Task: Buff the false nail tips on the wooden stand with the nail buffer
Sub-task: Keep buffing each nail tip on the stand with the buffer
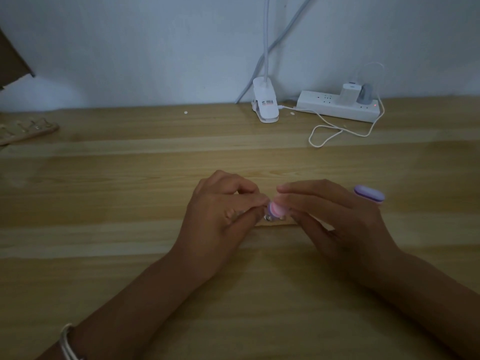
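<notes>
Left hand [220, 216]: rests on the bench, fingers curled, thumb and forefinger closed together at the top of the stand. They seem to pinch one of the false nail tips, though the blur hides the exact hold.
Right hand [337, 216]: comes in from the right, forefinger laid along the top of the nail buffer and thumb beneath it, so the fingers are clamped on the buffer.
Nail buffer [276, 209]: its pink-and-lilac end sits between the two hands, right against the left fingertips. A lilac end also shows past the right knuckles, apparently the same tool.
False nail tips [267, 218]: small clear pieces just below the buffer's end, mostly covered by the fingers.
Wooden stand [275, 225]: a pale strip lying on the bench [130, 203] under both hands, only its middle showing.
Far left: a second wooden rack [28, 132].
Back edge: a white clip lamp [265, 107], a power strip [337, 107] and a looped white cable [327, 133].
Left wrist: a silver bracelet [68, 344].
</notes>
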The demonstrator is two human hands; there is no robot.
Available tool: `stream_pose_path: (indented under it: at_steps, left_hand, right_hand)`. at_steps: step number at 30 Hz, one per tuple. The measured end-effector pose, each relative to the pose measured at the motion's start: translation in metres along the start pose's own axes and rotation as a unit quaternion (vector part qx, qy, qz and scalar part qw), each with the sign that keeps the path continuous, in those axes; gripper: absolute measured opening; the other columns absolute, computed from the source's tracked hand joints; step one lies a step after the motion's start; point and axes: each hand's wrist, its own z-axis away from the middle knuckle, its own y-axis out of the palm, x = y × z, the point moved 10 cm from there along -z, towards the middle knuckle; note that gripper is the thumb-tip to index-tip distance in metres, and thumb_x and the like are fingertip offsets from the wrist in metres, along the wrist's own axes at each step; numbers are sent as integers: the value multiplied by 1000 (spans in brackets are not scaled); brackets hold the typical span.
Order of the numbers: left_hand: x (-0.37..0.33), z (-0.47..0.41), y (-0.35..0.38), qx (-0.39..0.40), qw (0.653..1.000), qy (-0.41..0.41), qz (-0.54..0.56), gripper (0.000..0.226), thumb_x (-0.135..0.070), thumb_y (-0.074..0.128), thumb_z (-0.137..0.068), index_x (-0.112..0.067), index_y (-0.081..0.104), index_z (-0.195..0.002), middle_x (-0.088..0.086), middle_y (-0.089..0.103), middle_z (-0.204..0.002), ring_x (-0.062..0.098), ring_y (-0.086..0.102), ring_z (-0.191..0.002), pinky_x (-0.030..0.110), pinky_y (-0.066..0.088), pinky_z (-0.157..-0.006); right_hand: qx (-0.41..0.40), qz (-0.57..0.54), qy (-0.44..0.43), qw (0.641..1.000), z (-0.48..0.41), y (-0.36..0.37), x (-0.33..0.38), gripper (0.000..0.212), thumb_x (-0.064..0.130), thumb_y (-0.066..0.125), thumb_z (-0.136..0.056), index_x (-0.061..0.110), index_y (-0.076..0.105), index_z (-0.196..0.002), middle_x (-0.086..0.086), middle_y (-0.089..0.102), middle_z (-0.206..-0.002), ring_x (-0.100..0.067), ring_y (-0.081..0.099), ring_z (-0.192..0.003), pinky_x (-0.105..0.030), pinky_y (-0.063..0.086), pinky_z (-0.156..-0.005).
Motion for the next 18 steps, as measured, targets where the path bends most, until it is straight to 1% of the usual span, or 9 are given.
stream_pose_path:
  at_steps: [2,3,5,7,10,11,14,15,18]
  left_hand:
    - [-2,1,0,5,1000,16,-17,24,-29,57,-88,-18,77,-95,-7,67,-92,16,55,-91,38,42,-79]
    - [-2,1,0,8,999,20,-27,26,-30,54,-88,-19,77,-96,-8,66,-93,15,54,-91,36,40,-80]
    - [-2,1,0,15,999,17,-43,26,-31,54,-89,-20,77,-96,-9,66,-94,15,54,-93,35,38,-81]
    - [0,1,1,17,998,12,-51,26,-31,53,-89,-21,76,-96,-10,65,-94,14,53,-94,33,36,-83]
    - [-1,3,2,19,998,24,-61,25,-27,53,-90,-21,76,-98,-8,65,-95,14,51,-95,32,36,-82]
    - [-1,3,2,18,997,26,-65,25,-27,53,-90,-21,76,-99,-8,65,-95,15,51,-95,32,36,-82]
    - [0,2,1,17,997,19,-71,25,-29,54,-90,-21,76,-97,-8,65,-95,15,51,-95,31,35,-83]
    - [0,3,2,19,997,18,-71,24,-28,54,-91,-21,76,-97,-8,65,-95,15,51,-95,30,35,-83]
    - [-1,4,2,23,996,27,-76,23,-24,54,-91,-20,76,-99,-7,65,-96,16,51,-95,31,35,-81]
  right_hand:
    - [12,-32,-20,999,2,5,8,20,-2,66,-92,5,77,-107,-9,71,-114,-19,68,-106,-25,51,-93]
    - [16,-26,-30,999,2,5,10,19,-1,64,-94,5,77,-107,-10,71,-115,-19,68,-107,-24,50,-93]
    - [17,9,-28,999,-1,1,6,22,2,58,-95,6,77,-104,-10,72,-112,-13,65,-105,-7,36,-97]
    - [18,10,-15,1000,-3,-1,2,23,3,57,-94,6,77,-104,-9,72,-112,-12,64,-105,-4,34,-97]
    - [36,-31,-21,999,2,10,9,23,6,57,-97,4,76,-108,-10,70,-117,-22,68,-109,-28,51,-95]
    - [41,-28,-25,998,2,10,10,23,7,56,-97,4,76,-109,-10,70,-117,-23,68,-109,-29,51,-94]
    - [36,12,-16,999,-2,3,1,24,4,56,-95,5,77,-106,-9,71,-114,-15,65,-107,-8,37,-96]
    - [36,8,-11,999,-2,3,-1,23,4,56,-95,5,77,-106,-10,71,-114,-15,65,-107,-8,38,-96]
    - [43,-32,-21,998,3,12,7,19,5,61,-97,3,75,-110,-11,70,-118,-24,67,-109,-33,53,-93]
